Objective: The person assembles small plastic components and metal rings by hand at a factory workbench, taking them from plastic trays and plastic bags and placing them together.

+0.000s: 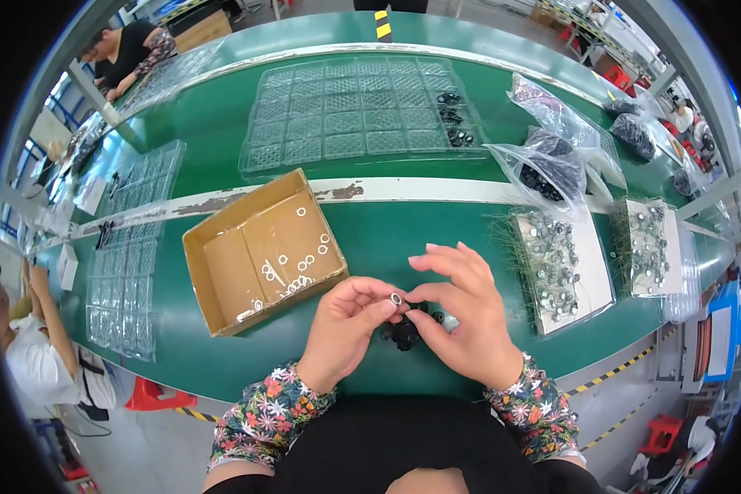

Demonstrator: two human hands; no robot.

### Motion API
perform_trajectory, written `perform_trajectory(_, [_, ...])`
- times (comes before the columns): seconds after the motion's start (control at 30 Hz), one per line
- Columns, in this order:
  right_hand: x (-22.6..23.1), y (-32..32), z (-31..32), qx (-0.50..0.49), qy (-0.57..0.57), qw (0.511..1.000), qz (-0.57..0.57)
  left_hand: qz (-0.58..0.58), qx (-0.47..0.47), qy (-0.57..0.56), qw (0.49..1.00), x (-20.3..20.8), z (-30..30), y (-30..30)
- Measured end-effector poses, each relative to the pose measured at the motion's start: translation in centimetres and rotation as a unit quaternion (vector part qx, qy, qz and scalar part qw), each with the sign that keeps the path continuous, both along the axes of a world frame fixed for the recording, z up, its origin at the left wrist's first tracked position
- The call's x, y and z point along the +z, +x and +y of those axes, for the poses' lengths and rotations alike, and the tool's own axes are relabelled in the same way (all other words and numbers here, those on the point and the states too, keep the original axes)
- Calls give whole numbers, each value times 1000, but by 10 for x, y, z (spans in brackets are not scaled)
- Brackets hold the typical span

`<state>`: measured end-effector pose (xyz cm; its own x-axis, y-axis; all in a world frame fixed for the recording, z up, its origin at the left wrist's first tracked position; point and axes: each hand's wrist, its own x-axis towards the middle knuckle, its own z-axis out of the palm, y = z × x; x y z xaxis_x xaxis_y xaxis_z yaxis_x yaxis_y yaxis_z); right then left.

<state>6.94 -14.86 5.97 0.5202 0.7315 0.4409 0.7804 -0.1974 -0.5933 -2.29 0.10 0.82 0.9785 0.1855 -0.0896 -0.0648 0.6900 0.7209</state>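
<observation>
My left hand (343,327) pinches a small white-rimmed ring (396,299) between thumb and forefinger. Close against it, my right hand (467,317) brings thumb and forefinger together, its other fingers raised and spread. Something small and dark shows at those right fingertips, too small to make out. Under both hands, a little pile of round black parts (403,333) lies on the green tabletop (370,370). To the left stands an open cardboard box (206,288), with several white rings (307,262) scattered on its bottom.
A clear compartment tray (362,119) lies beyond the white strip, black parts in its right column. Open bags of black parts (543,169) sit at the back right. Two trays of metal parts with wires (556,263) stand right. Clear trays (123,296) and co-workers are left.
</observation>
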Motion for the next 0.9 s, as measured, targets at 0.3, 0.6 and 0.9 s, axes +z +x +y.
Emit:
perform_trajectory(0.3, [-8,-4,4,-19,31,997,-64,2,14,51,999,-3,-1,0])
perform_trajectory(0.6, [-19,-12,3,-11,57,987,-147,25,5,-26,999,-5,-5,-3])
perform_trajectory(0.9, [-17,-10,4,-32,59,992,-108,15,19,13,1000,-4,-8,-2])
